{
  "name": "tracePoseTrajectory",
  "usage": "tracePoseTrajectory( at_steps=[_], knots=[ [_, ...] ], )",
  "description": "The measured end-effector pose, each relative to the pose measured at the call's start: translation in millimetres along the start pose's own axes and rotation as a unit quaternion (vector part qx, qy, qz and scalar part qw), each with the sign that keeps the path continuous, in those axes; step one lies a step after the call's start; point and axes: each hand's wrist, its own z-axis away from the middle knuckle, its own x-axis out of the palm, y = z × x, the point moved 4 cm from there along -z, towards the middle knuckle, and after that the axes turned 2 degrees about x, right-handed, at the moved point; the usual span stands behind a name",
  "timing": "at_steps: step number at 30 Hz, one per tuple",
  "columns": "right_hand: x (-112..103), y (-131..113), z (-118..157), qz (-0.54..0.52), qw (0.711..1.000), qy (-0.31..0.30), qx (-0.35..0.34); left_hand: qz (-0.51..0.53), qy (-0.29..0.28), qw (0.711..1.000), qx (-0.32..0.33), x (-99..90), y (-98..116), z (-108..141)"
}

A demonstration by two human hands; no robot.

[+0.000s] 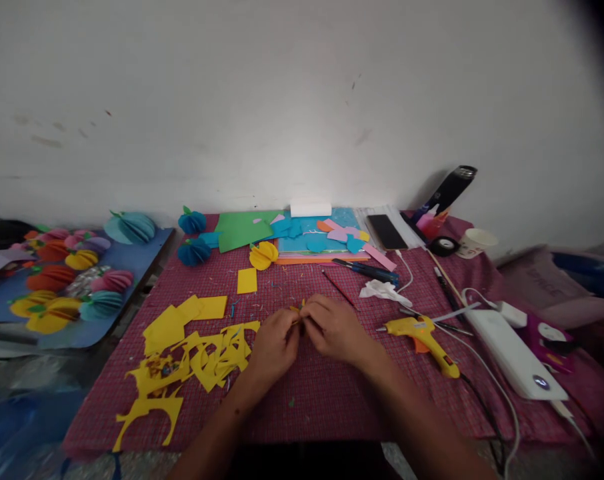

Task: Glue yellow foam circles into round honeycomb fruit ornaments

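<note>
Over the middle of the table my left hand (pixel 276 341) and my right hand (pixel 335 328) meet, fingertips pinched together. Between them pokes out a small yellow paper piece (pixel 295 309), mostly covered by the fingers, so its shape cannot be made out. Left of my left hand lie ring-like yellow paper offcuts (pixel 217 357) and several flat yellow sheets (pixel 165 328). Beyond the hands sit a yellow paper pumpkin (pixel 263 255) and a small yellow square (pixel 247 281). A red pencil (pixel 340 289) lies just past my right hand.
At right are a yellow glue gun (pixel 422 337), a white power strip (pixel 515 353) with cables, a crumpled tissue (pixel 382 291), a cutter (pixel 367 270), a phone (pixel 387 231) and a paper cup (pixel 475 243). Coloured paper (pixel 247 230) lies behind. A blue board (pixel 145 257) at left bears several paper pumpkins.
</note>
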Motion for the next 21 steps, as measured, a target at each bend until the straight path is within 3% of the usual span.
tracePoseTrajectory(
  at_steps=[21],
  knots=[
    [-6.9,0.1,-2.8,0.022,0.999,0.021,-0.015,-0.013,0.008,1.0,0.012,-2.7,2.1,-0.9]
  ],
)
